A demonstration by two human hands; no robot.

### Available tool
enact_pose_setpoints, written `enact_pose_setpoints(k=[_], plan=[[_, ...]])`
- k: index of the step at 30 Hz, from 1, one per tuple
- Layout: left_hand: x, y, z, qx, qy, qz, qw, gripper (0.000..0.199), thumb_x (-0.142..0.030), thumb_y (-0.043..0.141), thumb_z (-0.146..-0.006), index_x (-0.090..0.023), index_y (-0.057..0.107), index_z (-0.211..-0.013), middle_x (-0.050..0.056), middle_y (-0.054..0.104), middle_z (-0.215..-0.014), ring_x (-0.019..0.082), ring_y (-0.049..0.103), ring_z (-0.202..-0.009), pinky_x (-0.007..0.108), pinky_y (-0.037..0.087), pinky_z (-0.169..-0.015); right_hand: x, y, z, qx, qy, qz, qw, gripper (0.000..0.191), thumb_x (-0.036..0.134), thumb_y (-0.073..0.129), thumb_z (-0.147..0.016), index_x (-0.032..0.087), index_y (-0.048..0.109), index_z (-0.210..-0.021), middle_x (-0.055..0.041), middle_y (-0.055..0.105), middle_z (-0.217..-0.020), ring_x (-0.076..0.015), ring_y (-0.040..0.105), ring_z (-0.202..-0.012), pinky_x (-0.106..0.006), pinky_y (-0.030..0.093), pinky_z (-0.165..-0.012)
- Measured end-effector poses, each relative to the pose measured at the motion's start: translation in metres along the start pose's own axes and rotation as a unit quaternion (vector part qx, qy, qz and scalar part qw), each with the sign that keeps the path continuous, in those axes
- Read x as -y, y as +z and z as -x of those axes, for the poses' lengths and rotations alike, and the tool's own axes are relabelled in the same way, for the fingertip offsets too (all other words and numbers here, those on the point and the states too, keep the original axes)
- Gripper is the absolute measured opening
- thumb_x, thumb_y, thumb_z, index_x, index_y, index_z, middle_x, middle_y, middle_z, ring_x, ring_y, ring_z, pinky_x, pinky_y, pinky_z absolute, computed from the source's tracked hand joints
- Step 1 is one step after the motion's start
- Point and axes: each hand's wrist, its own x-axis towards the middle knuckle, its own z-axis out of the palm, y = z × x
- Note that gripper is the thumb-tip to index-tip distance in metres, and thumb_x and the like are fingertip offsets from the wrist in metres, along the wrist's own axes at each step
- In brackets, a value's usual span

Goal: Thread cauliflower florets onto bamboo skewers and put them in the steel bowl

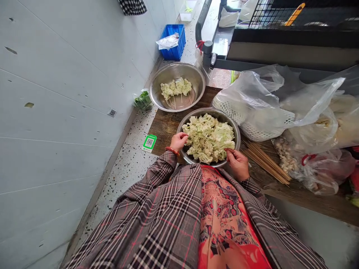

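Note:
A steel bowl [237,140] heaped with pale cauliflower florets [209,136] stands close in front of my body. My left hand [178,142], with a reddish bracelet at its wrist, is at the bowl's left rim. Its fingers are curled together against the edge of the florets. At the lower right of the same bowl is my right hand [238,163], thumb and fingers pinched together by the florets. What either pinch holds is too small to make out. Beyond stands a larger steel basin [154,93], where skewered cauliflower [176,87] lies with its sticks pointing toward me.
Bamboo skewers [266,162] lie in a bundle right of the bowl. Plastic bags [316,168] and a bag-covered white basket [252,121] crowd the right. A bag of greens [143,101], a QR card [149,142] and a blue crate [179,45] are near the left wall.

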Motion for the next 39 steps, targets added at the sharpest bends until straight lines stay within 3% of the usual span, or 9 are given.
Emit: enact_pose_setpoints(k=[5,9,13,19,24,27,31,36,39], plan=[[-0.011,0.031,-0.006,0.025,0.145,-0.275,0.95,0.015,-0.027,0.061,-0.076,-0.014,0.066,-0.082,0.009,0.062,-0.089,0.02,0.057,-0.086,0.033,0.044,-0.081,0.002,0.004,0.0,0.017,-0.007,0.025,1.0,0.045,0.05,0.054,-0.08,0.011,0.072,-0.096,0.0015,0.052,-0.055,-0.0108,0.045,-0.052,-0.022,0.035,-0.051],[-0.019,0.047,-0.008,0.03,0.151,-0.391,0.907,0.02,-0.03,0.058,-0.078,-0.014,0.064,-0.088,0.014,0.058,-0.098,0.025,0.055,-0.094,0.035,0.043,-0.083,0.001,0.003,0.0,0.008,-0.003,0.021,1.0,0.044,0.05,0.056,-0.079,0.012,0.072,-0.095,0.0017,0.053,-0.054,-0.011,0.046,-0.052,-0.023,0.036,-0.052],[-0.02,0.048,-0.01,0.029,0.146,-0.411,0.9,0.019,-0.023,0.047,-0.083,-0.015,0.064,-0.086,0.014,0.057,-0.1,0.024,0.055,-0.095,0.034,0.042,-0.082,0.002,0.0,0.0,-0.002,-0.004,0.021,1.0,0.046,0.051,0.055,-0.079,0.011,0.072,-0.096,0.0007,0.056,-0.057,-0.012,0.048,-0.054,-0.024,0.038,-0.054],[-0.013,0.026,-0.015,-0.014,0.134,-0.309,0.941,0.013,-0.016,0.049,-0.079,-0.016,0.062,-0.077,0.01,0.06,-0.092,0.02,0.057,-0.088,0.032,0.043,-0.082,0.01,-0.002,0.001,0.006,-0.019,0.015,1.0,0.047,0.05,0.053,-0.08,0.01,0.071,-0.096,0.0013,0.053,-0.055,-0.0117,0.046,-0.053,-0.024,0.038,-0.054],[-0.019,0.007,-0.008,0.033,0.04,-0.034,0.998,0.007,-0.017,0.05,-0.077,-0.015,0.056,-0.075,0.002,0.06,-0.069,0.013,0.057,-0.06,0.025,0.045,-0.059,0.015,-0.002,0.002,0.01,-0.016,0.014,1.0,0.046,0.05,0.052,-0.08,0.011,0.071,-0.095,0.001,0.053,-0.055,-0.0119,0.045,-0.053,-0.024,0.037,-0.053],[-0.026,0.002,0.001,0.056,0.0,0.109,0.993,0.01,-0.023,0.056,-0.076,-0.014,0.058,-0.08,-0.001,0.059,-0.063,0.009,0.054,-0.051,0.021,0.041,-0.049,0.016,-0.001,0.002,0.024,-0.023,0.012,0.999,0.045,0.049,0.053,-0.08,0.011,0.071,-0.095,0.0013,0.053,-0.056,-0.0115,0.045,-0.053,-0.024,0.037,-0.052],[-0.034,0.0,0.01,0.072,-0.008,0.196,0.978,0.027,-0.031,0.069,-0.068,-0.011,0.063,-0.085,0.0,0.059,-0.065,0.008,0.054,-0.053,0.02,0.043,-0.051,0.015,-0.001,0.003,0.057,-0.042,0.005,0.997,0.042,0.048,0.055,-0.08,0.012,0.071,-0.094,0.0018,0.052,-0.056,-0.011,0.046,-0.052,-0.023,0.036,-0.051],[-0.045,0.002,0.019,0.112,0.018,0.2,0.973,0.034,-0.028,0.074,-0.06,-0.009,0.066,-0.087,0.002,0.061,-0.066,0.009,0.056,-0.056,0.025,0.047,-0.058,0.016,-0.002,0.007,0.091,-0.042,-0.003,0.995,0.039,0.047,0.056,-0.08,0.013,0.072,-0.095,0.0014,0.053,-0.056,-0.0111,0.046,-0.051,-0.023,0.037,-0.05],[-0.052,0.002,0.021,0.103,0.052,0.152,0.982,0.03,-0.026,0.069,-0.064,-0.01,0.066,-0.088,0.001,0.059,-0.062,0.009,0.053,-0.054,0.024,0.044,-0.056,0.019,-0.002,0.01,0.099,-0.053,0.002,0.994,0.038,0.046,0.056,-0.081,0.015,0.072,-0.094,0.0008,0.055,-0.057,-0.0114,0.048,-0.052,-0.024,0.039,-0.051]])
